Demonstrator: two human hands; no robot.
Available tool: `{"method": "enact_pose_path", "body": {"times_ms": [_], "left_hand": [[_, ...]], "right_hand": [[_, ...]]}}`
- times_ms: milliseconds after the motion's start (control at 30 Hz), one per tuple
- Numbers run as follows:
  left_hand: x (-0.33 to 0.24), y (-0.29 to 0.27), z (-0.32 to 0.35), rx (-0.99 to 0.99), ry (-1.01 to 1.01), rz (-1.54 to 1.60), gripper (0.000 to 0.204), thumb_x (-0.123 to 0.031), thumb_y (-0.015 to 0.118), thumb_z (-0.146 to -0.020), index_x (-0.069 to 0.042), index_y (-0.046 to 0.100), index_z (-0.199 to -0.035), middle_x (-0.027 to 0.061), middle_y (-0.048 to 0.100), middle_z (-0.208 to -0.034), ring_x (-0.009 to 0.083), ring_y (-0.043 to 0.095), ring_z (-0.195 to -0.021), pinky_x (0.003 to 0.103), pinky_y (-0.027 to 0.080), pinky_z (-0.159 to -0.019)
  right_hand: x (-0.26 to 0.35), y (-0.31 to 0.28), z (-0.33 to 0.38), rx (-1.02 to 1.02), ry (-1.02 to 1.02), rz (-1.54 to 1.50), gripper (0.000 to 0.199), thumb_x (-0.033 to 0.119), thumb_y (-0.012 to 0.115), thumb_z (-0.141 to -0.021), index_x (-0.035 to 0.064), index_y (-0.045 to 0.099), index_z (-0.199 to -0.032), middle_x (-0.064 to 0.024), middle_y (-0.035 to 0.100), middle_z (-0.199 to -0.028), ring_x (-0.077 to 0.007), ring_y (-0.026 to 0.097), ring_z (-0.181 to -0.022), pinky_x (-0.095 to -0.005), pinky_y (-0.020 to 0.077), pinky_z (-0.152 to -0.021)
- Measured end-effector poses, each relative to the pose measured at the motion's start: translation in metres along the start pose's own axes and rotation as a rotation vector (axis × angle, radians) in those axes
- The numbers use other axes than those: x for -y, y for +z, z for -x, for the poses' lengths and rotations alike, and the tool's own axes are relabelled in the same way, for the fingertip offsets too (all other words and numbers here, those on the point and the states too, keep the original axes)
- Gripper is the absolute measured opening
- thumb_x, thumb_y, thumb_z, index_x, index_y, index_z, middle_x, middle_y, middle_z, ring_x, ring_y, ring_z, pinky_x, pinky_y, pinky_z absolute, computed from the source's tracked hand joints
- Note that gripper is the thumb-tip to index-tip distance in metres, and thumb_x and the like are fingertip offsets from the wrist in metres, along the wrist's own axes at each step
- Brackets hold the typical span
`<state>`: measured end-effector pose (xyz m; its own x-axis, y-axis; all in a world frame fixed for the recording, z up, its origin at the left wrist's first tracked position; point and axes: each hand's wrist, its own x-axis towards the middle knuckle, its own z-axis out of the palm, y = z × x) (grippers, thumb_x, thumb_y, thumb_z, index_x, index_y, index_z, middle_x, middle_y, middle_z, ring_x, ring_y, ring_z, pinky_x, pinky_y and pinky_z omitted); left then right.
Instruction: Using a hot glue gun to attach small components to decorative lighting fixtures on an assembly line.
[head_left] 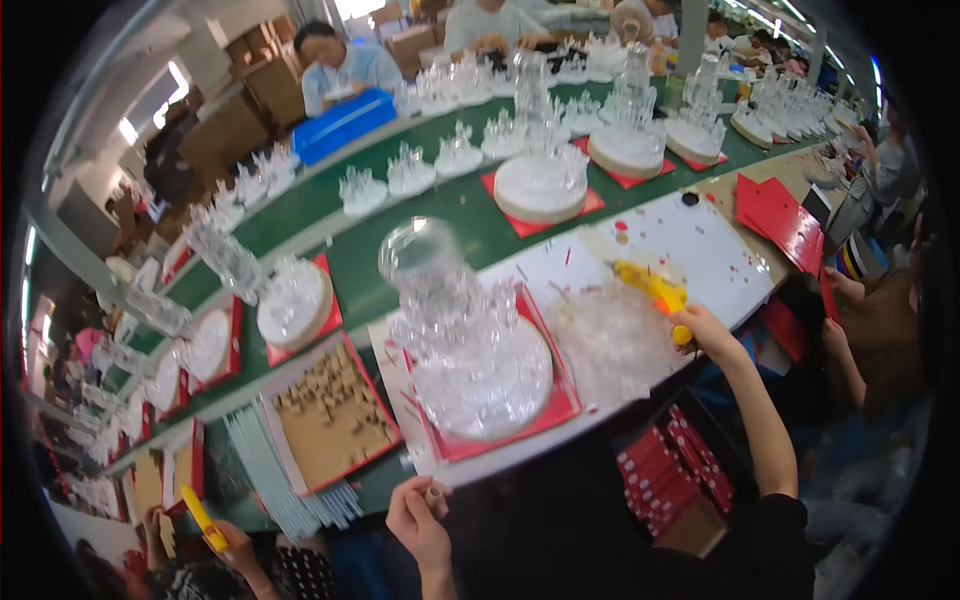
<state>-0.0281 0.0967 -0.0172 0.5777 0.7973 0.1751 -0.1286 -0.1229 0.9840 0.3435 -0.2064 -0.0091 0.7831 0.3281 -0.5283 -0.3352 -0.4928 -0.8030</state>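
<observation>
While the head view bent at its rim, the right hand (700, 325) was closed on a yellow glue gun (650, 290) over the white board (700, 245). The left hand (418, 520) pinched what looked like a small cork (434, 493), fingers together, below the clear tiered ornament (465, 335) on its red tray (560, 405). Gluing appeared in hand; next, the cork would need bringing to the nozzle.

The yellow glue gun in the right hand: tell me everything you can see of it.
The yellow glue gun is a plastic, pistol-shaped tool with a rounded yellow handle. The right hand grips the handle at the white worktop's near edge; the barrel points up-left, lying low over the white surface. Its tip is blurred, so contact cannot be judged. A clear plastic bag lies just beside it.
</observation>
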Motion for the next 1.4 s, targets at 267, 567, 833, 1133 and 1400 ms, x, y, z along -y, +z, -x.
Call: {"method": "enact_pose_path", "body": {"times_ms": [267, 567, 833, 1133, 1400], "left_hand": [[0.000, 0.010, -0.002, 0.132, -0.023, 0.057, 0.015, -0.010, 0.054, -0.097, 0.004, 0.060, -0.100, 0.0084, 0.062, -0.091, 0.0105, 0.055, -0.072, 0.022, 0.045, -0.066], [-0.010, 0.027, -0.004, 0.181, -0.011, 0.216, 0.024, 0.015, 0.058, -0.084, 0.007, 0.061, -0.106, 0.0137, 0.052, -0.120, 0.0175, 0.057, -0.106, 0.029, 0.048, -0.092], [-0.002, 0.020, -0.005, 0.177, -0.115, 0.295, 0.025, 0.013, 0.061, -0.084, 0.007, 0.062, -0.108, 0.0125, 0.056, -0.116, 0.0182, 0.058, -0.106, 0.029, 0.048, -0.094], [0.001, 0.018, -0.002, 0.210, -0.142, 0.327, 0.023, 0.008, 0.065, -0.084, 0.007, 0.065, -0.106, 0.0113, 0.061, -0.105, 0.0158, 0.060, -0.097, 0.025, 0.049, -0.086], [-0.001, 0.021, -0.003, 0.189, -0.096, 0.304, 0.023, -0.008, 0.070, -0.086, 0.005, 0.065, -0.104, 0.0113, 0.063, -0.101, 0.0150, 0.062, -0.089, 0.025, 0.050, -0.080]], "right_hand": [[-0.005, 0.082, 0.083, 0.183, -0.669, -0.522, 0.055, 0.034, 0.072, -0.078, 0.0018, 0.049, -0.116, -0.0111, 0.058, -0.093, -0.0237, 0.064, -0.081, -0.0289, 0.0546, -0.053], [0.008, 0.136, 0.107, 0.572, -0.547, -0.336, 0.057, 0.006, 0.067, -0.081, 0.0019, 0.042, -0.132, -0.0139, 0.064, -0.107, -0.0279, 0.065, -0.099, -0.0436, 0.0508, -0.091], [0.001, 0.149, 0.111, 0.786, -0.468, -0.317, 0.039, -0.001, 0.059, -0.084, 0.0016, 0.048, -0.122, -0.0119, 0.063, -0.086, -0.0270, 0.065, -0.085, -0.0434, 0.0525, -0.082], [-0.004, 0.150, 0.115, 0.817, -0.423, -0.301, 0.032, -0.005, 0.055, -0.087, 0.0017, 0.047, -0.118, -0.0091, 0.062, -0.087, -0.0203, 0.064, -0.084, -0.0372, 0.0530, -0.081], [-0.005, 0.153, 0.116, 0.816, -0.427, -0.277, 0.031, -0.004, 0.055, -0.088, 0.0018, 0.048, -0.117, -0.0090, 0.062, -0.088, -0.0192, 0.064, -0.083, -0.0350, 0.0534, -0.079]]}}
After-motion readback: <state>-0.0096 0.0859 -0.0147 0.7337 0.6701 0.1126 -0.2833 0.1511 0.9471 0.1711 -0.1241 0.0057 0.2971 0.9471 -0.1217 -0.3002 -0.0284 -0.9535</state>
